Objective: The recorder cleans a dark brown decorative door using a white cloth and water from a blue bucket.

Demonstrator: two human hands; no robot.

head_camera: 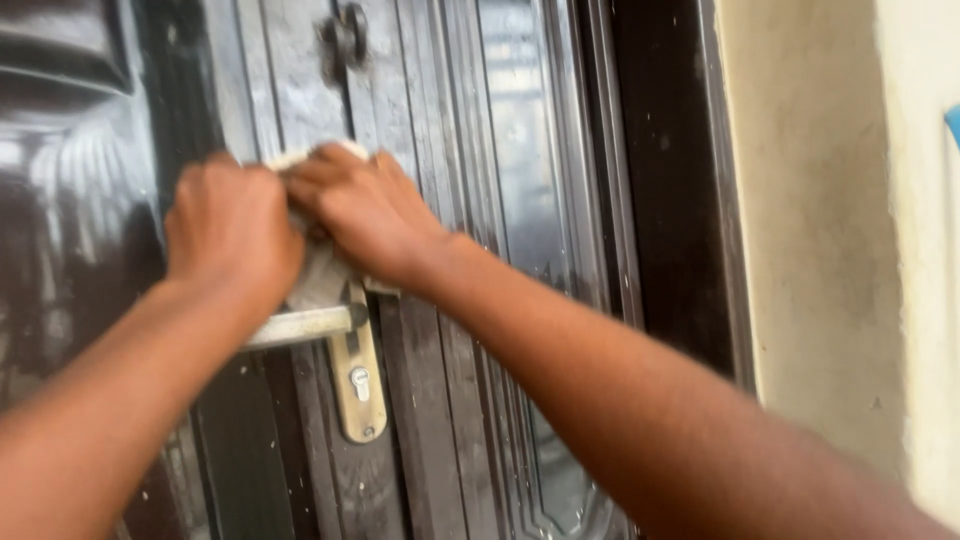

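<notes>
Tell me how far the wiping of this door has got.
Done: I cannot tell which parts are already wiped; the picture is blurred.
In hand: the left hand and the right hand press a pale cloth against the dark door, just above the lever handle and its brass lock plate.
Left: pale specks show on the door's lower ridges, so that part looks unwiped.

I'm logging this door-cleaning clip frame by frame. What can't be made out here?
Head view only:
- Cloth: mostly hidden under the left hand and right hand; its extent is unclear.
- Lock plate: its top is covered by the cloth and hands.
- Handle: its outer end is hidden behind the left wrist.
- Door: cut off by the top and bottom edges, and blurred.
</notes>
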